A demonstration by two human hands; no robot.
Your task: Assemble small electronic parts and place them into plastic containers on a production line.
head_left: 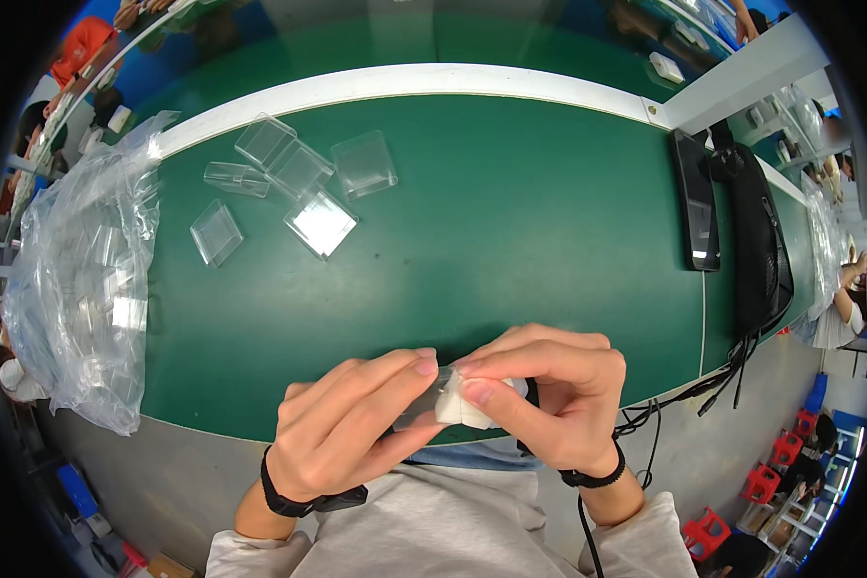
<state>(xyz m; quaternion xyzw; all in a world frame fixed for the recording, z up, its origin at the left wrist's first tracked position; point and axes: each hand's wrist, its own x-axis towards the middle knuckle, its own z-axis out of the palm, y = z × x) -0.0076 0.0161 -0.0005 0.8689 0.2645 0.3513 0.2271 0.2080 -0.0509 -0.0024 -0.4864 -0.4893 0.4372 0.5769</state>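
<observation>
Both hands [342, 424] [561, 390] grip a white piece [459, 408] and clear plastic [443, 377], any print unreadable.

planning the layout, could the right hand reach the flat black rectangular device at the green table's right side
Probably yes: only smooth green tabletop shows between the right hand and the device, though the hand would likely have to release the small white piece first.

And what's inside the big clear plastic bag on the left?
Inside the crinkled, see-through plastic bag are clear, box-shaped plastic pieces. Folds and glare hide the rest.
</observation>
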